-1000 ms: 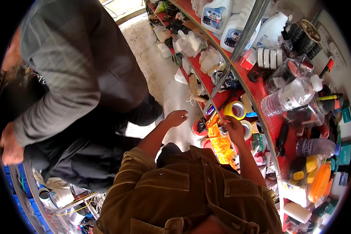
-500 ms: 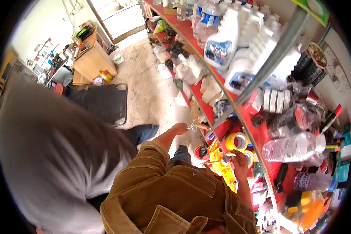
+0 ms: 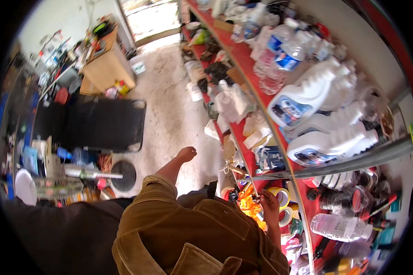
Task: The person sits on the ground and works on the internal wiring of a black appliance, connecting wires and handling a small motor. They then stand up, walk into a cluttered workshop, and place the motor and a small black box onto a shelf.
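My left hand [image 3: 186, 155] hangs over the pale floor, apart from the shelves, its fingers curled in and nothing showing in them. Close to the lower red shelf is my right hand [image 3: 268, 201], its fingers pinched together; whatever they hold is too small to make out. Just beyond that hand lie a yellow tape roll [image 3: 281, 196] and a paler tape roll [image 3: 286, 215]. Bright orange plastic [image 3: 249, 207] sits to its left, below the shelf edge.
White jugs [image 3: 293, 106] and clear bottles [image 3: 287, 56] crowd the upper shelf, crossed by a grey metal post [image 3: 353, 159]. A black folding bed [image 3: 96, 123], a round black stool [image 3: 124, 175] and a wooden cabinet [image 3: 106, 68] stand left. Dark clothing [image 3: 73, 224] fills the lower left.
My left hand has drawn leftward, away from the shelf. My right hand is a little lower and further left in view. The grey-clad person beside me has moved down, uncovering the black bed and stool.
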Action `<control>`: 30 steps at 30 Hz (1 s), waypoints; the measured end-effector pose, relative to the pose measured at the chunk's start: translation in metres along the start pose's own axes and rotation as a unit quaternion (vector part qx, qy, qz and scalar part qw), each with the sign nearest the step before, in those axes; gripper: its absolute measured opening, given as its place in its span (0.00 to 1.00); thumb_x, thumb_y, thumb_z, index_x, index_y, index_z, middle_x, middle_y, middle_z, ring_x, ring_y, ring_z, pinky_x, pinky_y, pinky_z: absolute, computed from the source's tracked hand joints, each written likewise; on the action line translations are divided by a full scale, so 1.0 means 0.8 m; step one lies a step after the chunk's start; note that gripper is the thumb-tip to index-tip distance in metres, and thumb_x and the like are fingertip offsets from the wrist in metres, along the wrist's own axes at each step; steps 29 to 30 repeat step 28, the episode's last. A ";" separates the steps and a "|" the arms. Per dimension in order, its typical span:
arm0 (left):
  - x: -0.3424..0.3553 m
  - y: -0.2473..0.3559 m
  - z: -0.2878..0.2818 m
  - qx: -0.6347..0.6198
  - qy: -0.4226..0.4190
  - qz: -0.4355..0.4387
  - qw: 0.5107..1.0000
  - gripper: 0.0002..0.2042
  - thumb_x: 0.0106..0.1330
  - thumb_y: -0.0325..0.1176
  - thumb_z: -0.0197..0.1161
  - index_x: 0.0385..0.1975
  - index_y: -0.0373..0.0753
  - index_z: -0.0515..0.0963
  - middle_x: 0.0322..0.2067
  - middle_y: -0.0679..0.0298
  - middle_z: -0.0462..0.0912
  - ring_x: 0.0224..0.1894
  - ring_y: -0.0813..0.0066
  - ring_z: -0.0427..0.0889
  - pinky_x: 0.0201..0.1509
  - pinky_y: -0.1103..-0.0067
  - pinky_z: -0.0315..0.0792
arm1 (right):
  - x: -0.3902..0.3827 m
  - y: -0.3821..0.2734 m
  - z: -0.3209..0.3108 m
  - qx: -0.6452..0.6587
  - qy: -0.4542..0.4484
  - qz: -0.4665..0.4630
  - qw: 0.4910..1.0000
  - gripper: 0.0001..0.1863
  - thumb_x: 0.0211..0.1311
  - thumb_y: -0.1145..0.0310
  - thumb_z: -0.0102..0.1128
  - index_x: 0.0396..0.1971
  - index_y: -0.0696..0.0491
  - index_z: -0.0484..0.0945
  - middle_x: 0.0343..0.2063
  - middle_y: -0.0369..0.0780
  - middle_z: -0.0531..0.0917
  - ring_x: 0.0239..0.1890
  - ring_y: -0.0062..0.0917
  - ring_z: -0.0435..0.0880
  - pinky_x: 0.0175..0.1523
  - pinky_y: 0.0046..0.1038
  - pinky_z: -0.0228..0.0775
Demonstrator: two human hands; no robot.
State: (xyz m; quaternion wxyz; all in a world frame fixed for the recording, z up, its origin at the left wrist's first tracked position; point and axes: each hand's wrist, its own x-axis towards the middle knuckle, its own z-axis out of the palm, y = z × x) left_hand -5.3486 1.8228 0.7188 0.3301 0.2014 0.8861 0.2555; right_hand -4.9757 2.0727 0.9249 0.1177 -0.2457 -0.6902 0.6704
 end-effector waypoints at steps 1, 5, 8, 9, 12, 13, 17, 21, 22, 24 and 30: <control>-0.016 -0.001 -0.007 -0.002 0.022 0.009 1.000 0.15 0.56 0.42 0.56 0.38 0.40 0.78 0.36 0.53 0.80 0.41 0.55 0.78 0.46 0.69 0.71 | 0.008 0.004 0.005 -0.013 -0.014 0.002 1.000 0.16 0.60 0.76 0.50 0.48 0.61 0.68 0.42 0.41 0.77 0.39 0.24 0.79 0.43 0.24 0.72; -0.099 -0.097 -0.006 0.030 0.008 -0.011 0.999 0.15 0.56 0.42 0.56 0.39 0.41 0.78 0.37 0.53 0.80 0.41 0.56 0.78 0.47 0.69 0.71 | 0.046 0.016 0.040 -0.038 -0.072 0.030 0.996 0.15 0.60 0.76 0.50 0.48 0.60 0.69 0.40 0.40 0.78 0.38 0.22 0.79 0.43 0.22 0.72; -0.198 -0.278 -0.037 -0.031 0.068 -0.143 0.987 0.17 0.52 0.44 0.59 0.39 0.41 0.78 0.37 0.54 0.80 0.42 0.56 0.78 0.47 0.69 0.71 | 0.083 -0.021 0.120 0.048 -0.144 0.018 0.988 0.16 0.59 0.76 0.52 0.48 0.59 0.70 0.40 0.38 0.78 0.41 0.20 0.76 0.47 0.22 0.68; -0.194 -0.267 -0.029 -0.035 0.052 -0.185 0.981 0.17 0.52 0.44 0.59 0.38 0.41 0.78 0.38 0.54 0.80 0.42 0.55 0.78 0.47 0.69 0.71 | 0.094 -0.024 0.119 0.041 -0.132 0.015 0.990 0.16 0.59 0.75 0.52 0.47 0.59 0.70 0.40 0.38 0.77 0.43 0.19 0.75 0.49 0.22 0.66; -0.239 -0.319 -0.037 -0.032 0.121 -0.257 0.958 0.13 0.53 0.41 0.57 0.31 0.39 0.80 0.34 0.55 0.81 0.40 0.57 0.78 0.45 0.70 0.71 | 0.134 -0.041 0.155 0.025 -0.160 0.020 0.987 0.15 0.58 0.76 0.53 0.47 0.61 0.70 0.40 0.37 0.77 0.43 0.20 0.76 0.49 0.22 0.68; -0.251 -0.343 -0.040 -0.026 0.105 -0.257 0.960 0.13 0.53 0.41 0.57 0.31 0.39 0.79 0.33 0.55 0.81 0.40 0.57 0.78 0.44 0.70 0.71 | 0.149 -0.048 0.173 -0.008 -0.173 0.010 0.985 0.15 0.59 0.75 0.52 0.47 0.62 0.70 0.40 0.38 0.77 0.43 0.21 0.76 0.49 0.22 0.68; -0.268 -0.460 -0.043 -0.165 0.171 -0.252 0.938 0.12 0.54 0.40 0.58 0.31 0.40 0.79 0.26 0.58 0.81 0.30 0.60 0.80 0.35 0.69 0.72 | 0.222 -0.085 0.277 0.009 -0.216 0.014 0.976 0.15 0.59 0.77 0.50 0.47 0.62 0.69 0.40 0.40 0.77 0.43 0.23 0.77 0.49 0.25 0.69; -0.184 -0.494 -0.092 -0.340 0.181 -0.266 0.884 0.10 0.54 0.37 0.60 0.32 0.40 0.78 0.25 0.60 0.80 0.21 0.73 0.79 0.25 0.75 0.72 | 0.318 -0.095 0.388 -0.008 -0.219 -0.003 0.976 0.14 0.59 0.78 0.51 0.46 0.62 0.70 0.40 0.42 0.77 0.43 0.25 0.77 0.49 0.27 0.71; -0.196 -0.546 -0.128 -0.271 0.215 -0.260 0.902 0.09 0.54 0.35 0.59 0.32 0.39 0.78 0.24 0.61 0.80 0.21 0.73 0.79 0.25 0.75 0.72 | 0.341 -0.101 0.440 0.016 -0.242 -0.009 0.970 0.14 0.59 0.78 0.51 0.46 0.62 0.70 0.40 0.42 0.77 0.43 0.24 0.77 0.48 0.27 0.71; -0.182 -0.583 -0.165 -0.266 0.223 -0.233 0.908 0.08 0.55 0.34 0.58 0.32 0.39 0.78 0.24 0.60 0.80 0.23 0.73 0.80 0.26 0.76 0.72 | 0.386 -0.109 0.503 0.038 -0.274 -0.018 0.961 0.15 0.58 0.77 0.52 0.46 0.62 0.70 0.40 0.42 0.77 0.43 0.24 0.76 0.48 0.26 0.71; -0.150 -0.600 -0.307 -0.362 0.242 -0.239 0.868 0.07 0.56 0.30 0.54 0.29 0.39 0.79 0.25 0.61 0.82 0.23 0.68 0.81 0.28 0.77 0.72 | 0.465 -0.156 0.597 -0.043 -0.287 -0.017 0.957 0.16 0.59 0.74 0.54 0.47 0.60 0.70 0.41 0.41 0.77 0.44 0.24 0.76 0.49 0.28 0.70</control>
